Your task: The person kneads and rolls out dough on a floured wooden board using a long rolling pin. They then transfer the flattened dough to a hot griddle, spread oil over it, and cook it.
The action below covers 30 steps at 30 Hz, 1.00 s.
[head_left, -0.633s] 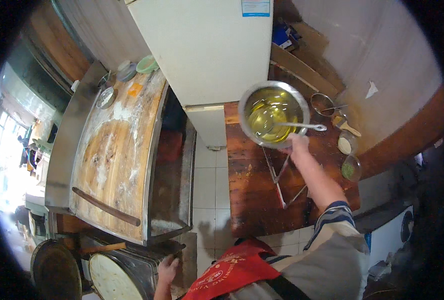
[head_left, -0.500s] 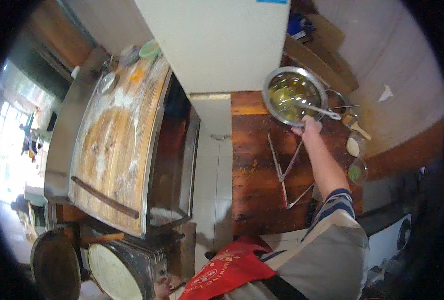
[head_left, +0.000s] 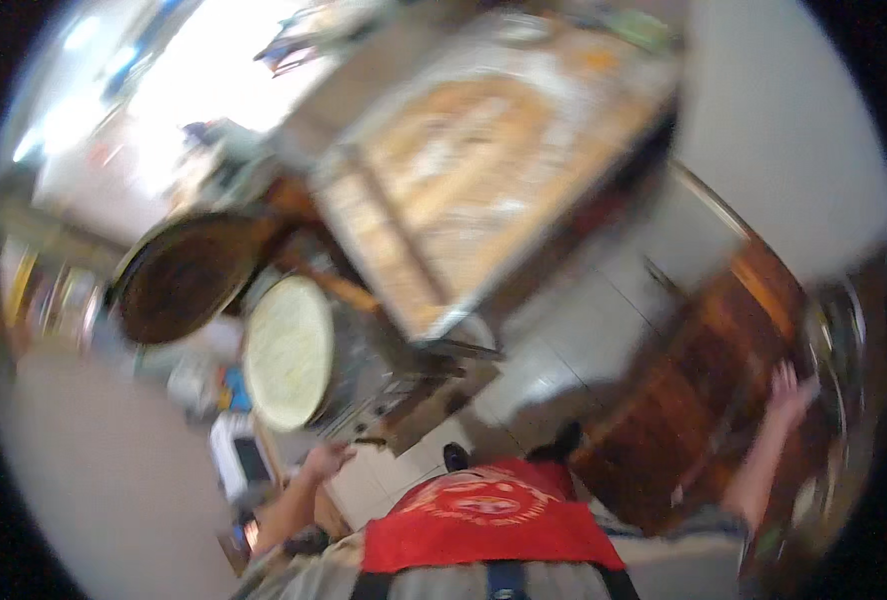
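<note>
My left hand (head_left: 329, 460) is low in the picture, close to the front of an electric griddle (head_left: 374, 385) with a control panel. Blur hides what its fingers do; a small dark piece sits just beyond the fingertips. On the griddle lies a large pale round flatbread (head_left: 289, 353). The griddle's dark round lid (head_left: 189, 275) stands raised behind it. Out at the right, my right hand (head_left: 789, 397) has its fingers stretched and apart, with nothing seen in them. It is beside a metal bowl (head_left: 844, 335), smeared at the picture's edge, above the reddish-brown wooden table (head_left: 684, 390).
A floured wooden worktop (head_left: 484, 150) stands ahead, with a rolling pin (head_left: 394, 225) across its near end. A green bowl (head_left: 644, 30) is at its far corner. Tiled floor (head_left: 554, 340) lies between worktop and table. A white box-shaped appliance (head_left: 239, 455) stands at the left.
My view has swung left toward the griddle. My right hand has let go of the metal bowl's rim, its fingers now spread. More of my left hand and arm shows.
</note>
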Each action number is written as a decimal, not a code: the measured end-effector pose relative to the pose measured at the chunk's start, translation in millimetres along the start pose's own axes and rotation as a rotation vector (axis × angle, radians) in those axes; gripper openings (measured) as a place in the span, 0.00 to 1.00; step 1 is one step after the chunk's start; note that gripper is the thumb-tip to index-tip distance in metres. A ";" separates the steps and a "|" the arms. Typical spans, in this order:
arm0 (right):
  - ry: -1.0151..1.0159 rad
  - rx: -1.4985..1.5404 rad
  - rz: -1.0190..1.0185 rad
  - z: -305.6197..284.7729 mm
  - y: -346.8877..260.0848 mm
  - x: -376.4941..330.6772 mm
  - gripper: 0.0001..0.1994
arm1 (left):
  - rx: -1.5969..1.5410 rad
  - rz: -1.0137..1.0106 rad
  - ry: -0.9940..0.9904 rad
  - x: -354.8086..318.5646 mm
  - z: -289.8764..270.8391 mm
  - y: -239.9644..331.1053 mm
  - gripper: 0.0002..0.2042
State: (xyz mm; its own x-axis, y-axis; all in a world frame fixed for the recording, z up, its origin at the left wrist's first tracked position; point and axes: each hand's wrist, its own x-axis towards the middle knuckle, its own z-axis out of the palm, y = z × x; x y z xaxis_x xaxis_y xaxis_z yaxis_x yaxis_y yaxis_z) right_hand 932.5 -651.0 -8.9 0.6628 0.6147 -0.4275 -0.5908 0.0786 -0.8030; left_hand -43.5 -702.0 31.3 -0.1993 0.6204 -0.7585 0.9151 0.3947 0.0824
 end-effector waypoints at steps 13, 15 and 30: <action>-0.477 -0.866 -0.082 254.8 307.9 -239.6 0.20 | -0.757 -0.293 1.576 -155.1 -281.2 -323.3 0.20; -0.527 -0.866 -0.135 228.5 343.8 -269.9 0.19 | -0.860 -0.209 1.745 -157.4 -339.9 -376.4 0.19; -0.405 -1.149 -0.037 179.7 380.9 -485.7 0.11 | -0.570 -0.139 1.472 -151.0 -512.7 -603.3 0.14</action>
State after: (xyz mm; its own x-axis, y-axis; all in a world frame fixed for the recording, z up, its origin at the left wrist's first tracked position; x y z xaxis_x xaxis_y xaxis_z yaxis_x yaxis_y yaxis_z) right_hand 302.8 -778.6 -32.4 0.3581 0.8432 -0.4010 0.3124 -0.5129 -0.7996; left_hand -745.2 -686.4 427.6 -0.7283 0.5119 0.4554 0.6826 0.4841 0.5475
